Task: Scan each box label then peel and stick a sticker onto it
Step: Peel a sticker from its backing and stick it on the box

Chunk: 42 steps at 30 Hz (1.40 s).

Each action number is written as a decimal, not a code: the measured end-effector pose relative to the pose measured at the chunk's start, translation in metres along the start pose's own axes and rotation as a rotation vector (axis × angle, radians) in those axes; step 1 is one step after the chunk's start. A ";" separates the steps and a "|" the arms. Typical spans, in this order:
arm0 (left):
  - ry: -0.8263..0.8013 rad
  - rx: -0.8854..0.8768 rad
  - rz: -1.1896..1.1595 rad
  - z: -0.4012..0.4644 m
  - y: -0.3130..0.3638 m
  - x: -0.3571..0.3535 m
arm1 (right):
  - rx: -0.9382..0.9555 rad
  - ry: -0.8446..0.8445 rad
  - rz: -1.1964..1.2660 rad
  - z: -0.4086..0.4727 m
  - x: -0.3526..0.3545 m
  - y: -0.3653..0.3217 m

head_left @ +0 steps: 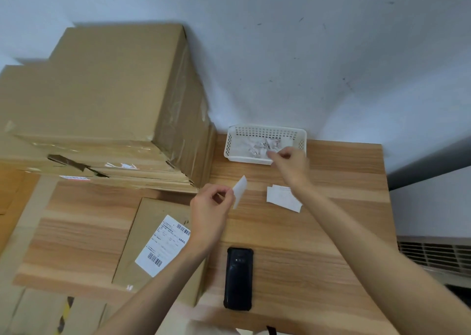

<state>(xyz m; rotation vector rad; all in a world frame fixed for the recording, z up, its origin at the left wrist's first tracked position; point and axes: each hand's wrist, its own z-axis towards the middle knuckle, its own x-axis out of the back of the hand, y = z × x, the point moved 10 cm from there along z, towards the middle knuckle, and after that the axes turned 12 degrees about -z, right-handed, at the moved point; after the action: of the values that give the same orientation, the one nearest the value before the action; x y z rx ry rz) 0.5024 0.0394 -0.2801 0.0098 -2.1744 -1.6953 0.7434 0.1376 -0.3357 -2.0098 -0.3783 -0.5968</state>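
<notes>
A flat cardboard box (142, 235) lies on the wooden table (318, 245), with a white barcode label (164, 245) on its top. My left hand (212, 207) pinches a white sticker (240, 190) by its edge above the table. My right hand (290, 164) reaches over the front rim of a white plastic basket (265, 130) and pinches a small white scrap of paper (270, 154). Crumpled paper bits (257, 147) lie inside the basket. A black handheld scanner (238, 278) lies face down near the table's front. A small pile of white stickers (283, 197) lies under my right forearm.
A tall stack of cardboard boxes (107, 100) stands at the back left against the pale wall. More boxes (38, 311) sit low at the front left. A vent grille (433, 253) is at the right, beyond the table edge.
</notes>
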 end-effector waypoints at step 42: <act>-0.321 0.341 0.026 -0.068 -0.204 0.190 | -0.128 -0.042 -0.022 -0.288 -0.214 0.091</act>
<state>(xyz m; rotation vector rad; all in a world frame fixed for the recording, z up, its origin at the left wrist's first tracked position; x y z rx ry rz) 0.3011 -0.1245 -0.4025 -0.2112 -2.6644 -1.3666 0.5372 -0.1624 -0.4028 -2.1463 -0.3970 -0.6064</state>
